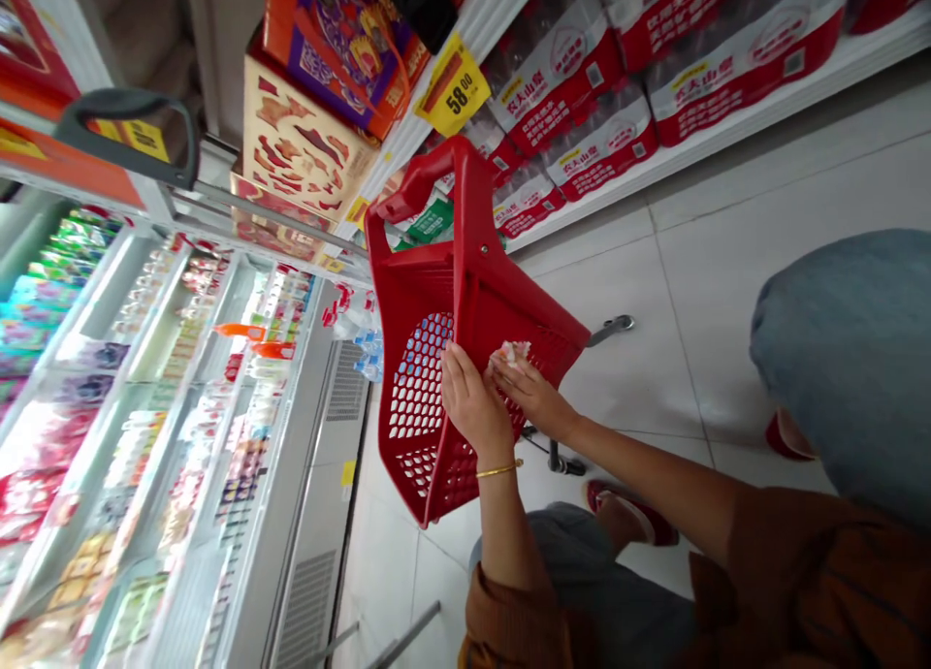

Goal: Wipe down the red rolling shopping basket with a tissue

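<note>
The left hand [472, 402] clasped the rim of a red basket [465, 291], curled closely around it, while the right hand [530, 393] narrowly pinched a small pinkish packet [513, 354] just above that rim, with a chiller [298, 475] beside the basket.

A shopping basket [465, 301] hangs above the tile floor [632, 378], between the refrigerated display case [167, 427] on the left and the shelf [727, 136] of bottled-water packs [557, 78] on the right, with packaged goods [429, 218] inside.
</note>
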Available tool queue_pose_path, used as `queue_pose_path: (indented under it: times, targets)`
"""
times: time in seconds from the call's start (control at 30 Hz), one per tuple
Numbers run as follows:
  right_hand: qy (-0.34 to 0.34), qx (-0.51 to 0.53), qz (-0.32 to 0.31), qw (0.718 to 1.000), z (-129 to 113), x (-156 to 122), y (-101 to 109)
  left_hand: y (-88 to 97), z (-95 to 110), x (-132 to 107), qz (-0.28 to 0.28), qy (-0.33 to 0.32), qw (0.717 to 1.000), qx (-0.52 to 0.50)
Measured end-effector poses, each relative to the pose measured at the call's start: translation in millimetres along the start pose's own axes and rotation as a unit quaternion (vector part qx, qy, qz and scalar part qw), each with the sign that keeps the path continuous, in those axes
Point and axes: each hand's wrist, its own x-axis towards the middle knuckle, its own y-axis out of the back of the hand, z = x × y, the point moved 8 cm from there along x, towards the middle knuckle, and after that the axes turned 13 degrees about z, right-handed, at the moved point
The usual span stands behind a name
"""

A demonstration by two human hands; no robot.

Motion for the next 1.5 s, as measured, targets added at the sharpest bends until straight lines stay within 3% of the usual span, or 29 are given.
queue_pose_path:
  times: [0.17, 0.4, 0.53, 0.73, 0.87, 0.97, 1.17, 1.5]
  targets:
    - [0.027, -0.003, -0.025, 0.999, 9, -18, -5, -4.4, -1, -3, 0.003, 0.0, 0.999, 0.033]
    - [-0.001, -0.002, -0.067, 0.998, 28, -59, -5, -10.0, -4, -6, -0.005, -0.001, 0.997, 0.076]
    - [-0.004, -0.007, -0.056, 0.998, 33, -70, 1, -11.1, -7, -7, -0.003, 0.008, 0.998, 0.069]
    - [-0.008, 0.014, 0.02, 1.0, 23, -43, 13, -8.4, -5, -6, 0.004, 0.025, 0.997, 0.068]
    - [-0.013, 0.023, 0.029, 0.999, 11, -5, 6, -4.2, 0, -4, 0.027, 0.019, 0.997, 0.068]
    - [-0.025, 0.001, 0.035, 0.999, 10, 9, 2, -1.1, 3, -3, 0.044, 0.025, 0.997, 0.059]
    - [0.039, -0.021, -0.004, 0.999, 11, -11, -8, -4.3, 5, -5, 0.029, 0.05, 0.996, 0.072]
    - [-0.005, -0.041, -0.045, 0.998, 32, -57, -10, -9.5, 7, -7, 0.057, 0.054, 0.989, 0.125]
